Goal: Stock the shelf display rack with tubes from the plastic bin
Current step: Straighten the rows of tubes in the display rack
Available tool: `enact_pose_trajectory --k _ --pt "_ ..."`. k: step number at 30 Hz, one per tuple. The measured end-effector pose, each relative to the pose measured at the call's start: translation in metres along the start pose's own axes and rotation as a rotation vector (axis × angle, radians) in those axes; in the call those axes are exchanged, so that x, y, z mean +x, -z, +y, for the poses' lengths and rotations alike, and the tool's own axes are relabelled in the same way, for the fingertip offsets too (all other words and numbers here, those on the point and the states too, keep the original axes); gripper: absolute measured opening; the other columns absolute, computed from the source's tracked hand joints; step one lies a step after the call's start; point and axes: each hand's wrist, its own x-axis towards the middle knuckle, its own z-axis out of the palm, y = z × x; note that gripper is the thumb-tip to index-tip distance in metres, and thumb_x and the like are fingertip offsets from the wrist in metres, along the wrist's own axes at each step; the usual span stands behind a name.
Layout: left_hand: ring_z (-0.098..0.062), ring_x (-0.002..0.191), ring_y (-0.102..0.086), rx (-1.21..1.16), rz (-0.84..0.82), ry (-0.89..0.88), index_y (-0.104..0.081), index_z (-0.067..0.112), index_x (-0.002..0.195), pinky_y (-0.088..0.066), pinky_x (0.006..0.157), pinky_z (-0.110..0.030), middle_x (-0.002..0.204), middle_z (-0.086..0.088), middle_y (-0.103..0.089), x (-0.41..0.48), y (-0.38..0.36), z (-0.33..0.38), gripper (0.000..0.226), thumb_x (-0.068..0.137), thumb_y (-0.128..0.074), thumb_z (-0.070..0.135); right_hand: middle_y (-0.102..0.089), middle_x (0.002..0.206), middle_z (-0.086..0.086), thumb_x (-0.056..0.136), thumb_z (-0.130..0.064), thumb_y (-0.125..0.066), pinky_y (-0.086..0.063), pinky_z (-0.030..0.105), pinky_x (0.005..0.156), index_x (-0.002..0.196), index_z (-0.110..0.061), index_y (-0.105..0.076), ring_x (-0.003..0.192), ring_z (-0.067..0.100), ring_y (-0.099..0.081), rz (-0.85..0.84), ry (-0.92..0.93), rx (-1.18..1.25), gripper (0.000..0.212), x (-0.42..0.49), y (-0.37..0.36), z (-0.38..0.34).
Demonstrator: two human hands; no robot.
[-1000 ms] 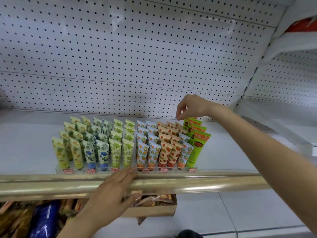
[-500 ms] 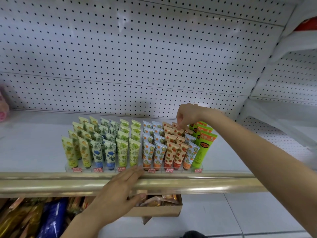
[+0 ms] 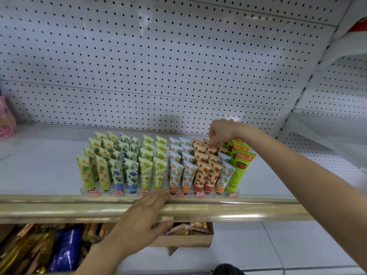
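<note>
A clear display rack [image 3: 131, 192] stands on the white shelf and holds several rows of upright tubes in yellow, blue, green, orange and strawberry prints. Tall bright green tubes [image 3: 241, 165] fill its right end. My right hand [image 3: 222, 132] reaches over the back rows, and its curled fingertips pinch the top of a strawberry tube [image 3: 210, 150]. My left hand [image 3: 143, 221] lies over the gold shelf rail [image 3: 248, 212]. Its straight fingers touch the rack's front edge and its thumb is under the rail. No plastic bin is in view.
White pegboard [image 3: 158, 66] backs the shelf. A pink packet [image 3: 6, 120] sits at the far left. Below the rail are a cardboard box [image 3: 188, 240] of snacks and blue and gold packets [image 3: 63, 251]. Bare shelf lies left and right of the rack.
My right hand has dropped from above the green tubes and shifted left onto the back strawberry tubes. My left hand stays on the rail.
</note>
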Motion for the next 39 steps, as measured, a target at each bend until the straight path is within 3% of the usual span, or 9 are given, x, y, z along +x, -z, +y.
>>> enact_pose_trajectory --k 8,12,15,24,32,39 --pt "0.009 0.135 -0.005 -0.01 0.008 -0.012 -0.022 0.032 0.149 0.004 0.108 -0.012 0.15 0.023 -0.015 0.0 -0.001 0.0 0.076 0.082 -0.027 0.067 -0.054 0.064 -0.014 0.082 -0.031 -0.07 -0.03 0.037 0.089 0.074 -0.018 -0.065 0.071 0.011 -0.05 0.084 0.009 0.035 0.016 -0.004 0.005 -0.001" --pt "0.006 0.137 -0.013 -0.006 0.042 -0.01 -0.028 0.03 0.147 0.002 0.112 -0.018 0.149 0.021 -0.022 -0.001 -0.005 0.0 0.072 0.085 -0.032 0.065 -0.051 0.066 -0.015 0.083 -0.03 -0.069 -0.033 0.029 0.078 0.084 -0.017 -0.07 0.076 0.012 -0.048 0.186 0.087 0.129 0.013 -0.005 0.009 -0.005" --pt "0.006 0.137 -0.012 0.001 0.046 -0.007 -0.026 0.03 0.148 -0.001 0.113 -0.019 0.153 0.016 -0.024 -0.001 -0.007 0.0 0.071 0.087 -0.036 0.065 -0.051 0.065 -0.015 0.083 -0.03 -0.069 -0.031 0.029 0.077 0.087 -0.015 -0.071 0.071 0.009 -0.048 0.171 0.115 0.134 0.016 -0.005 0.005 -0.013" --pt "0.009 0.133 0.004 0.027 -0.046 0.015 -0.007 0.031 0.151 0.005 0.11 -0.015 0.156 0.018 -0.01 -0.001 -0.001 0.005 0.082 0.08 -0.02 0.072 -0.054 0.063 -0.008 0.085 -0.033 -0.066 -0.03 0.036 0.089 0.073 -0.016 -0.061 0.074 0.015 -0.05 0.106 0.069 0.037 0.021 0.003 -0.006 -0.02" --pt "0.008 0.137 0.002 0.028 -0.054 0.021 -0.006 0.033 0.15 0.002 0.111 -0.017 0.156 0.019 -0.01 -0.002 -0.001 0.006 0.086 0.077 -0.018 0.075 -0.048 0.054 -0.008 0.085 -0.026 -0.065 -0.031 0.037 0.09 0.07 -0.012 -0.059 0.058 0.004 -0.043 0.104 0.066 0.067 0.021 0.003 -0.011 -0.022" --pt "0.011 0.133 0.005 0.03 -0.062 0.023 -0.004 0.033 0.15 0.001 0.113 -0.018 0.156 0.019 -0.008 -0.001 -0.002 0.005 0.084 0.079 -0.019 0.075 -0.047 0.053 -0.006 0.085 -0.024 -0.065 -0.029 0.039 0.091 0.07 -0.011 -0.058 0.059 0.007 -0.043 0.103 0.056 0.044 0.022 0.006 -0.012 -0.022"
